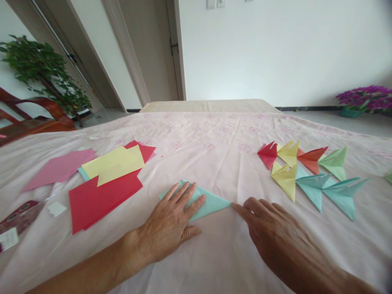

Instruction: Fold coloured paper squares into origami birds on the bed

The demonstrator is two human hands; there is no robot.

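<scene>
A light blue folded paper (214, 205) lies on the cloth in front of me, its pointed end toward the right. My left hand (171, 218) rests flat on it, fingers spread, covering its left part. At the pointed tip, my right hand (272, 228) has its index finger on the paper. The other right fingers are curled in, and its thumb is hidden. Beyond that hand sit several folded paper shapes, among them a red one (268, 154), a yellow one (286, 178), an orange one (312, 158), a green one (334, 163) and a light blue one (346, 196).
On the left lie red paper sheets (98, 200), yellow sheets (114, 163) and pink sheets (59, 169). A white scrap (56, 208) and a clear packet (23, 220) are near them. A pink tablecloth (208, 134) covers the table. A wooden chair (39, 118) stands at left.
</scene>
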